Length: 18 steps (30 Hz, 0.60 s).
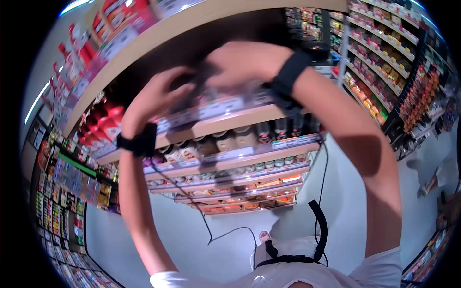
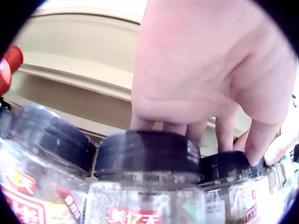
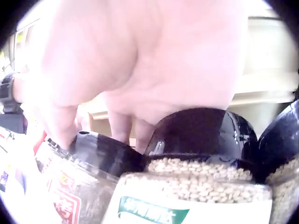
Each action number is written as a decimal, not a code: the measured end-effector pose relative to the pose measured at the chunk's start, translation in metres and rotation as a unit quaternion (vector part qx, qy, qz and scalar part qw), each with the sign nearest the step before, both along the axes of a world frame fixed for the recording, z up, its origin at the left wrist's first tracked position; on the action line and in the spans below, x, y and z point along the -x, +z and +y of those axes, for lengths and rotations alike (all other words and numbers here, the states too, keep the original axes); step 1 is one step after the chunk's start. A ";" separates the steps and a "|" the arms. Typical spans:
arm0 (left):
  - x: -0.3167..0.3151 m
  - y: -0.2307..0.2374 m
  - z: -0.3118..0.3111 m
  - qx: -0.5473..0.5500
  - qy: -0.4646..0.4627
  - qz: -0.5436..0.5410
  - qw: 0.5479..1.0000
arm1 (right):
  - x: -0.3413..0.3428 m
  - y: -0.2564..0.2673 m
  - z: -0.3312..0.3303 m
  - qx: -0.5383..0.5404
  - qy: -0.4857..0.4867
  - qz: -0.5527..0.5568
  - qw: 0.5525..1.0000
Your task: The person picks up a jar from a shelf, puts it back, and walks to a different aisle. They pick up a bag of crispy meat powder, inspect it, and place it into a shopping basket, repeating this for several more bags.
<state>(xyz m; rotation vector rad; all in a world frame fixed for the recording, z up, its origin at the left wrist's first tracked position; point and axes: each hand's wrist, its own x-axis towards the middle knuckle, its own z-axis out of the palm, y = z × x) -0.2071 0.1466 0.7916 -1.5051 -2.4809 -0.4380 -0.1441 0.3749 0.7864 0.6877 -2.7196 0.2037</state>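
In the head view, my left hand (image 1: 158,93) and right hand (image 1: 245,62) reach into a shelf, close together and slightly blurred. Below my left palm (image 2: 205,60) stand clear seasoning jars with black lids. Its thumb lies at the front of the lid of one seasoning jar (image 2: 224,168), with the fingers behind. My right hand (image 3: 154,60) likewise has its thumb on the black lid of a red-labelled seasoning jar (image 3: 103,151), fingers reaching down behind it. Beside that stands a green-and-white-labelled jar of pale grains (image 3: 196,186). The fingertips are hidden behind the lids.
Another black-lidded jar (image 2: 145,154) stands left of the one at my left thumb. Red bottles (image 1: 105,125) fill the shelf's left end. The upper shelf edge (image 1: 230,14) arches over my hands. More jars (image 1: 225,139) line the shelf below, and a thin cable (image 1: 206,225) hangs in front.
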 end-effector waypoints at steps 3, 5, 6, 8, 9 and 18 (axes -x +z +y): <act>-0.024 -0.003 0.000 -0.038 0.063 -0.043 0.996 | -0.013 -0.023 0.003 0.020 0.011 0.130 0.991; -0.087 -0.017 0.026 -0.197 0.132 0.021 0.971 | -0.044 -0.041 0.005 0.056 0.024 0.341 0.938; -0.119 -0.029 0.035 -0.246 0.166 0.069 0.953 | -0.067 -0.051 0.015 0.102 0.042 0.488 0.866; -0.182 -0.080 0.066 -0.401 0.203 0.101 0.888 | -0.134 -0.069 0.053 0.204 0.199 0.353 0.891; -0.201 -0.127 0.070 -0.450 0.164 0.012 0.877 | -0.163 -0.086 0.076 0.207 0.281 0.215 0.912; -0.296 -0.300 0.339 -0.161 0.034 -0.445 0.880 | -0.276 -0.263 0.306 0.332 0.092 -0.073 0.936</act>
